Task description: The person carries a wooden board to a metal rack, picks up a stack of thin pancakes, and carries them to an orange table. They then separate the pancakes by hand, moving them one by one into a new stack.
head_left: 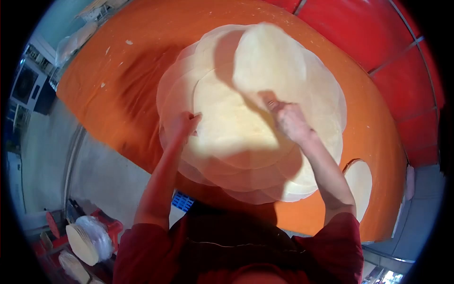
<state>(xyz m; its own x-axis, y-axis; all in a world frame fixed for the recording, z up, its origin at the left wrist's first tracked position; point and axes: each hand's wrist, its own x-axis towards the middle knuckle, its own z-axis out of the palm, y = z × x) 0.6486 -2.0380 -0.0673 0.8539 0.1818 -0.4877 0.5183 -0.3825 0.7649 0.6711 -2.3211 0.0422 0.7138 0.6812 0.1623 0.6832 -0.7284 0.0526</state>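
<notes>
Many thin, pale round flatbreads (227,128) lie overlapping in a broad circle on an orange cloth. My right hand (288,118) is closed on the near edge of one round flatbread (269,59), lifted above the pile, blurred by motion and casting a shadow to its left. My left hand (186,125) rests at the left side of the pile, its fingers pinched together at the edge of a flatbread there. How much of that edge lies between the fingers is hard to make out.
The orange cloth (109,71) covers a large rounded surface. On its right lies a small stack of flatbreads (359,184). Red tiles (354,28) border the far right. Wrapped round stacks (87,241) stand at lower left, and a blue crate (182,201) shows below the cloth's edge.
</notes>
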